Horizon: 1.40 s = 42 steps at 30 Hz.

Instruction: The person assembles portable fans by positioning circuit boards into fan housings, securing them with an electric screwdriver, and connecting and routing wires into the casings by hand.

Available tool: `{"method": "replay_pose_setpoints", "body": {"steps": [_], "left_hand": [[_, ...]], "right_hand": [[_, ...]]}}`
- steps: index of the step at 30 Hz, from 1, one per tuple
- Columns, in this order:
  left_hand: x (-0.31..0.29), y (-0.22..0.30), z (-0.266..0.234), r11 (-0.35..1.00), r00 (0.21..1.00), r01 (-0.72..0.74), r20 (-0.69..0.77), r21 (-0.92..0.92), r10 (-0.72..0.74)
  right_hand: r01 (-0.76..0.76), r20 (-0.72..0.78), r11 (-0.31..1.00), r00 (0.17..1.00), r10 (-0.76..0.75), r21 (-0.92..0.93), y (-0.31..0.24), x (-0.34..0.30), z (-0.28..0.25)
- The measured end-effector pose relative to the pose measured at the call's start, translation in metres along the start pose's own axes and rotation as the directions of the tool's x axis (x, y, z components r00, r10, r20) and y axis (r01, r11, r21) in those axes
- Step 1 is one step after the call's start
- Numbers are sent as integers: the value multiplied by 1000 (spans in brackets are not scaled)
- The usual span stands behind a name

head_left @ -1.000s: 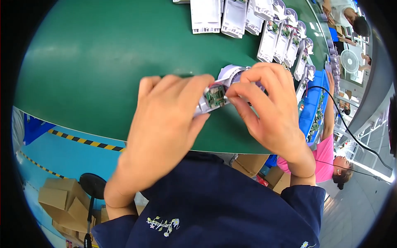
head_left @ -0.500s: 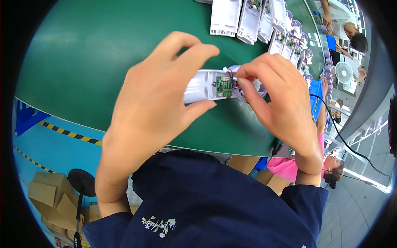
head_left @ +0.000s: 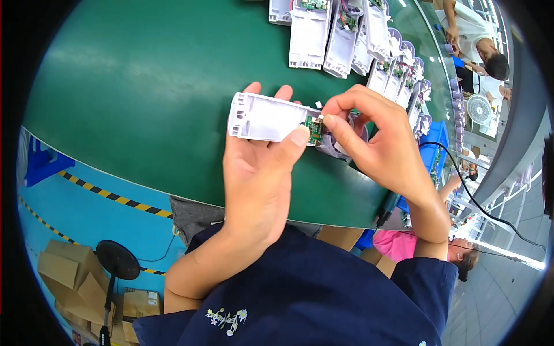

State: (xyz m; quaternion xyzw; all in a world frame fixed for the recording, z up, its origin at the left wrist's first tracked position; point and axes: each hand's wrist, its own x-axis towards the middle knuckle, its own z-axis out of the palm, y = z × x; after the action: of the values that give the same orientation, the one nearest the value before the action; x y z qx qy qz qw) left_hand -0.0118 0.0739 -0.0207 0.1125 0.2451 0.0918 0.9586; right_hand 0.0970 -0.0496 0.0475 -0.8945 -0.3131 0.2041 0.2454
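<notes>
My left hand point(head_left: 254, 190) supports a white plastic housing point(head_left: 268, 118) from below, its thumb pressed near a small green circuit board point(head_left: 315, 131) in the housing. The housing's trough opens upward, and its slotted end points left. At the board's right edge, the thumb and forefinger of my right hand point(head_left: 384, 141) are pinched together. A small white part, perhaps a wire connector, shows at those fingertips, mostly covered. Just above them a small white plug point(head_left: 318, 105) sticks up. The rounded right end of the housing is partly hidden behind my right fingers.
Several similar white housings point(head_left: 309, 43) with boards and wires lie across the far right of the green table point(head_left: 133, 109). A dark power screwdriver point(head_left: 388, 207) and a blue bin point(head_left: 441, 135) are at the right. Other people sit farther along; boxes point(head_left: 69, 268) stand lower left.
My left hand has turned palm up and come under the housing, taking hold with the thumb on top. The housing is raised and tilted. My right hand stays pinched at the board.
</notes>
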Motion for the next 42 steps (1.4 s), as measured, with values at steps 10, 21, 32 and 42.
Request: {"method": "replay_pose_setpoints", "body": {"steps": [10, 21, 32, 42], "left_hand": [[6, -15, -5, 971, 998, -64, 0, 231, 65], [5, -15, -10, 973, 998, -60, 35, 224, 53], [6, -17, -8, 977, 998, -60, 33, 204, 54], [5, -13, -8, 967, 996, -65, 70, 246, 50]], "right_hand": [[206, 103, 923, 978, -182, -326, -6, 8, -23], [239, 158, 876, 969, -189, -419, -18, 14, -15], [237, 188, 844, 968, -164, -482, -27, 18, -14], [266, 249, 737, 959, -136, -621, -35, 23, -10]]}}
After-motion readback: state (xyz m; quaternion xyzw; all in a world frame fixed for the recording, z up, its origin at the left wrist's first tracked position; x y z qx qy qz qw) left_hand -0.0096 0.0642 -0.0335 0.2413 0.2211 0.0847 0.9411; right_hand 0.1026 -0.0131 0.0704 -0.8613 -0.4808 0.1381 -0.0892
